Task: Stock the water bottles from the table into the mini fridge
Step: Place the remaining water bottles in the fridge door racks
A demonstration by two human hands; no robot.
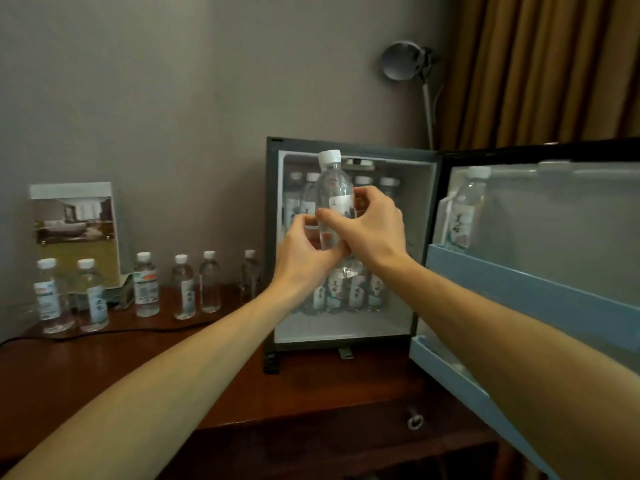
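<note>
The wooden surface [329,386] carries the mini fridge [272,237], its door [519,282] open to the right. In front of the opening, the left hand [304,258] and right hand [374,230] both grasp one water bottle [334,188], its long axis vertical and white cap up.

One clear water bottle [334,199] (white cap, upright) is held before the open mini fridge [422,244]; six table bottles [183,287] stand left of it, stocked bottles [356,289] inside.

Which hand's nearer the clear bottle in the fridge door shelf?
Right. Both grip the held clear bottle; right hand is left of the white-capped clear plastic door bottle, left hand farther left.
</note>
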